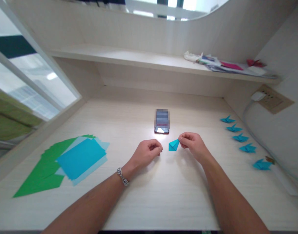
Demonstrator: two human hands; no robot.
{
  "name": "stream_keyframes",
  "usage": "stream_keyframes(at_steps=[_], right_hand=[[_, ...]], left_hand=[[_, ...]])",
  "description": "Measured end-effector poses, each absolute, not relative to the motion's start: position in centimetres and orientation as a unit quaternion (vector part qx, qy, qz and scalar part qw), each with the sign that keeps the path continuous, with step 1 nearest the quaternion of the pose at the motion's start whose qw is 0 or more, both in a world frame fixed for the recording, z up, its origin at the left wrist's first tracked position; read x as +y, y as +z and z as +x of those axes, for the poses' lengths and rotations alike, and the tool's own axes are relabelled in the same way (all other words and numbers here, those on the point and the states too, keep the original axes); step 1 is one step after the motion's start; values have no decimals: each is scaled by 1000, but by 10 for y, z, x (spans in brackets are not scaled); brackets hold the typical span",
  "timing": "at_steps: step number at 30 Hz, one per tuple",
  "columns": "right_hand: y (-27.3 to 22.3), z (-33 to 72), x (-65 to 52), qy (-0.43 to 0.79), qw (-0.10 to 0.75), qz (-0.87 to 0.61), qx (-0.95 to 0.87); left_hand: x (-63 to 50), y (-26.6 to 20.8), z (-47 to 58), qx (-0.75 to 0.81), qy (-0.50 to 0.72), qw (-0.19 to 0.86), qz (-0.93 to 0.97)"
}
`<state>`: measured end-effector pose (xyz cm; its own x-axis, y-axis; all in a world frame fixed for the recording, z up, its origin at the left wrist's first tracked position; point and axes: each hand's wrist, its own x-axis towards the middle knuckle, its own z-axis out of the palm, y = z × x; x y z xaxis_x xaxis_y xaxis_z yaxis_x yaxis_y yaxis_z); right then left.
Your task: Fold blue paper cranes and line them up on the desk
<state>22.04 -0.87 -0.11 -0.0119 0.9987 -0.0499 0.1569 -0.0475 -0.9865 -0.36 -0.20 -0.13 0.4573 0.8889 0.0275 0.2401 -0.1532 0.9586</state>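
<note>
From my remote seat I see the folded blue paper (173,145) just above or on the pale desktop (149,201), I cannot tell which, between the two hands and just nearer than the smartphone (161,130); the right hand (193,144) has its thumb and forefinger pinching the paper's right-hand corner, while the left hand (147,152) sits just beside its other side, fingers curled and pressed together with thumb against forefinger, nothing visible between them; I judge the piece almost weightless, so a loose grip or a draught could shift it; its layers should feel springy and stiffer along the creases, yet thin enough to dent or tear if I squeezed hard; the surface looks smooth, so I would expect layers to slide over each other unless pinched together; I would take hold at a corner where layers stack, as the right hand does, and steady the opposite edge with a flat fingertip, keeping off the open flaps; the five blue paper cranes (240,138) on the right look more easily crushed.
</note>
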Motion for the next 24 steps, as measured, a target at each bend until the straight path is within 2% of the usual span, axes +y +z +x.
stream_keyframes(at_steps=[5, 18, 24], right_hand=[[-8, 206, -12, 473, 413, -546, -555], [-16, 184, -13, 437, 458, -561, -533], [-15, 169, -24, 389, 442, -582, -560]], left_hand=[[-6, -10, 1, 355, 334, 551, 677], [-9, -6, 3, 416, 320, 483, 700], [-5, -18, 4, 452, 343, 473, 674]])
